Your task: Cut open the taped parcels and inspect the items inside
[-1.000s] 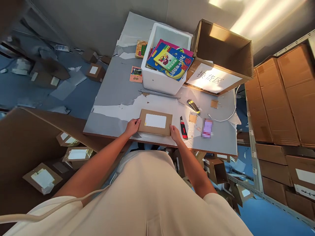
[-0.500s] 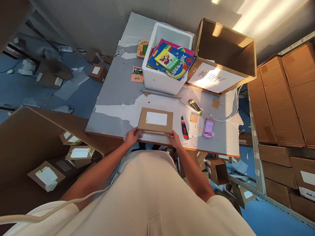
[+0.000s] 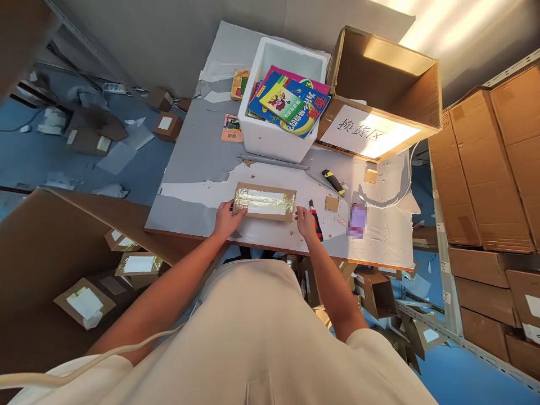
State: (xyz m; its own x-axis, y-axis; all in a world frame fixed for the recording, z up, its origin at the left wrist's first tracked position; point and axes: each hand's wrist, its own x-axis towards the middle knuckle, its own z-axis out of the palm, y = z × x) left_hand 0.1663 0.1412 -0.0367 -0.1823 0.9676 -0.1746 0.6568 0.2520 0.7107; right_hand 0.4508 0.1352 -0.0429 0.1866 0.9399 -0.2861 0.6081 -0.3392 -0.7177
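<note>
A small cardboard box [image 3: 270, 216] is on the table in front of me. The side facing up carries a white label under shiny clear tape. My left hand [image 3: 230, 218] grips its left end, thumb on the near top edge and fingers behind the end. At the other end, my right hand [image 3: 306, 222] is just off the box, fingers half curled and slightly apart, with nothing visible in them. Close behind that hand lies a red and black box cutter [image 3: 316, 221], partly covered by it. Farther back is a yellow and black box cutter [image 3: 333, 183].
A white foam bin [image 3: 274, 138] of books and a large open carton [image 3: 392, 84] stand at the table's back. A blurred purple item [image 3: 358, 220] and a white cable [image 3: 388, 202] lie to the right. A big carton [image 3: 80, 225] holding boxes stands left; stacked cartons [image 3: 481, 169] stand right.
The box has been turned, so a narrower taped side with a label now faces up. My right hand has come off its end and shifted slightly right; my left hand still grips it.
</note>
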